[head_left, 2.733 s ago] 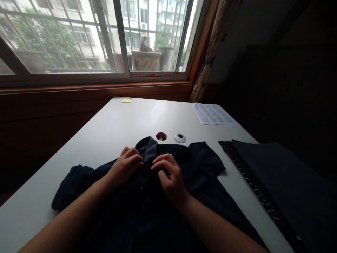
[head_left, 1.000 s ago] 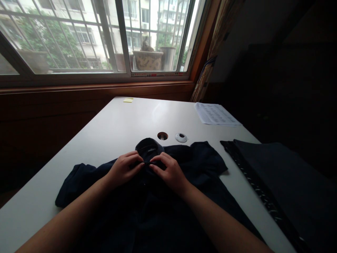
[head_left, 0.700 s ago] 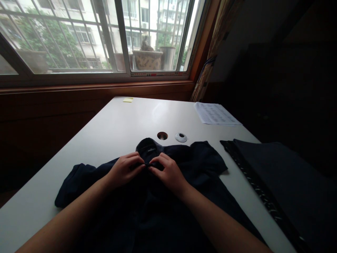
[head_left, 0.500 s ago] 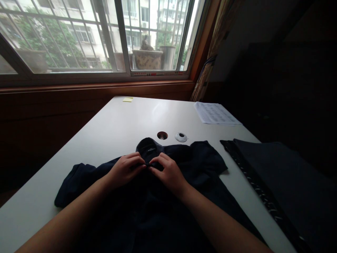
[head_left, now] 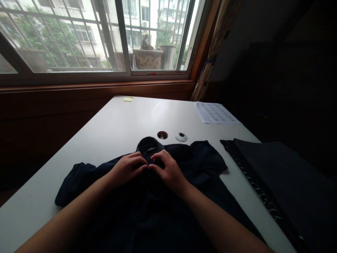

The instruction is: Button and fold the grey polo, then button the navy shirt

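A dark navy short-sleeved shirt (head_left: 158, 211) lies spread on the white table, its collar (head_left: 143, 142) toward the window and a small label showing inside the neck. At the front of the neck opening, my left hand (head_left: 128, 168) pinches the shirt's edge between thumb and fingers. My right hand (head_left: 168, 172) is right beside it at the same spot, its thumb touching the cloth and its index finger lifted away from the thumb. The fabric between the fingertips is too dark to make out any button.
Folded dark cloth (head_left: 279, 175) with a patterned edge lies on the right. Behind the shirt, the white table (head_left: 142, 116) has a cable hole (head_left: 162, 135) and its round cover (head_left: 181, 136). Printed papers (head_left: 217, 113) and yellow sticky notes (head_left: 128, 99) lie near the far edge.
My right index finger has opened away from its thumb, loosening the pinch at the neck. My left hand keeps its pinch, and the collar has shifted slightly.
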A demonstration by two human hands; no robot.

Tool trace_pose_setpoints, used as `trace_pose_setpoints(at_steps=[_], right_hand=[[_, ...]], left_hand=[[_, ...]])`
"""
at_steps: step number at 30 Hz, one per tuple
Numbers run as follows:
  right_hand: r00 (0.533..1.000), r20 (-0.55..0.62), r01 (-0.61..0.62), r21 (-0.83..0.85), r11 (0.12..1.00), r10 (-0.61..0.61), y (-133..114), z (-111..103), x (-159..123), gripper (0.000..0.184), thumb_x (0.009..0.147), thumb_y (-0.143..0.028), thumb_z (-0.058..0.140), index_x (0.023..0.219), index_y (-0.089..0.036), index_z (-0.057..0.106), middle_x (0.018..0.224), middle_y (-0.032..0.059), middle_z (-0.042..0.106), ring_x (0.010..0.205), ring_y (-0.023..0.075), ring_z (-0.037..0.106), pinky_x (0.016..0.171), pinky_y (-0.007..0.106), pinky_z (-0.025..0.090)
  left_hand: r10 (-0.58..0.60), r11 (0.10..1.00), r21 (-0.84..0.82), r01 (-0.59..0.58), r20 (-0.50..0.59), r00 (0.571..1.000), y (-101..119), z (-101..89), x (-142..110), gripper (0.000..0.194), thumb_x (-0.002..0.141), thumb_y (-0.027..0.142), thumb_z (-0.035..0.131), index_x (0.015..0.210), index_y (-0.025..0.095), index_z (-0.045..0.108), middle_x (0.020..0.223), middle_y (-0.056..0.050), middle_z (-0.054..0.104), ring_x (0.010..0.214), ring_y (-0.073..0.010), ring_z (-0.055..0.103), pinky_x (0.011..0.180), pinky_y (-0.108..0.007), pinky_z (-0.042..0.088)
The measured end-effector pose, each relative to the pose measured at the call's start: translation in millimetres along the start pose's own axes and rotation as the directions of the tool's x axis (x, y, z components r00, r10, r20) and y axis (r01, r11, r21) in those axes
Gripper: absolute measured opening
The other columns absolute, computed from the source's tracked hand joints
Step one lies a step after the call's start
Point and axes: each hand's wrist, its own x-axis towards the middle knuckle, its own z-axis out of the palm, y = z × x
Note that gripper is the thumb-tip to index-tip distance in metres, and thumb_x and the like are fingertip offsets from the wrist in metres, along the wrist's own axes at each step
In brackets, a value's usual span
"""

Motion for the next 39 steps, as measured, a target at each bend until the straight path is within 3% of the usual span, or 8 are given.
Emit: trace_pose_setpoints(at_steps=[6, 39], right_hand=[[1.0, -0.025, -0.005, 0.065, 0.998, 0.006, 1.7, 0.4, 0.7, 0.012, 0.09, -0.016, 0.067, 0.099, -0.024, 0.067, 0.1, 0.003, 0.06, 0.096, 0.0191, 0.061, 0.089, 0.033, 0.05], [1.0, -0.01, 0.024, 0.08, 0.996, -0.023, -2.9, -1.4, -0.6, 0.006, 0.093, -0.022, 0.065, 0.095, -0.025, 0.07, 0.092, 0.002, 0.06, 0.088, 0.0176, 0.062, 0.082, 0.032, 0.052]], left_hand=[[-0.017, 0.999, -0.037, 0.017, -0.011, 1.0, 1.0, -3.0, 0.7, 0.014, 0.095, 0.028, 0.06, 0.094, 0.017, 0.069, 0.086, -0.003, 0.061, 0.074, -0.0127, 0.058, 0.067, -0.023, 0.047], [-0.024, 0.997, -0.073, 0.026, 0.022, 0.999, 4.2, -6.0, 2.7, 0.02, 0.097, 0.033, 0.057, 0.096, 0.017, 0.07, 0.088, -0.005, 0.063, 0.078, -0.0148, 0.06, 0.072, -0.026, 0.049]])
